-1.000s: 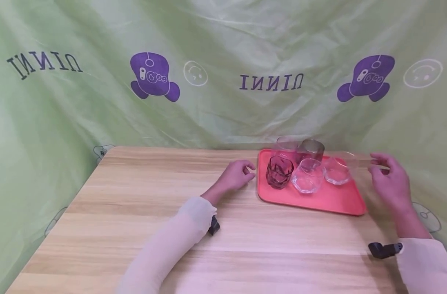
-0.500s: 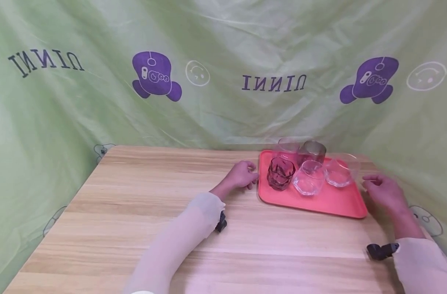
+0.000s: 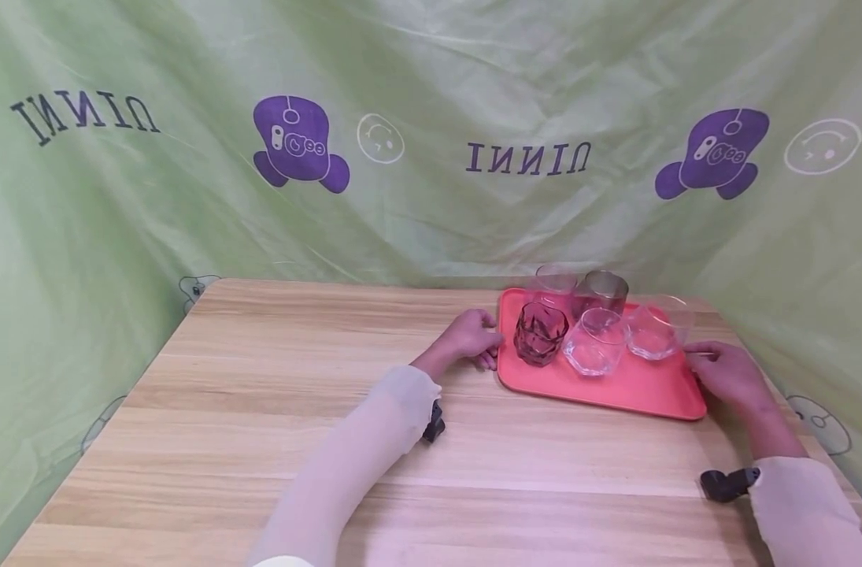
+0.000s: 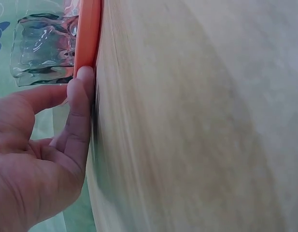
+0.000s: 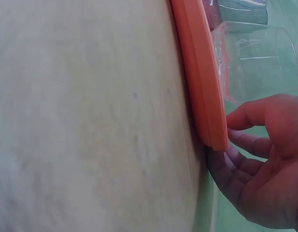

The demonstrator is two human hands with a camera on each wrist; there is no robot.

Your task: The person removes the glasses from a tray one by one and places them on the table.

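Note:
A red tray (image 3: 643, 394) lies on the wooden table, with several drinking glasses standing on it. My left hand (image 3: 471, 337) is at the tray's left edge; in the left wrist view its fingertips (image 4: 85, 73) meet the rim, thumb close by. At the right edge my right hand (image 3: 731, 374) pinches the rim, thumb above and fingers (image 5: 221, 164) curled beneath the tray. At the front left of the tray stands a dark faceted glass (image 3: 540, 335). Beside it are clear glasses (image 3: 593, 346), and a smoky grey glass (image 3: 602, 291) is behind.
The wooden table (image 3: 260, 394) stretches to the left and front of the tray. A green printed curtain (image 3: 416, 213) hangs close behind the table and along its sides. Each sleeve carries a small black camera (image 3: 728, 484) at the wrist.
My left hand has moved right onto the tray's left edge. The right hand has come down and inward to the right edge and taken hold of it. Tray and glasses stay about where they were.

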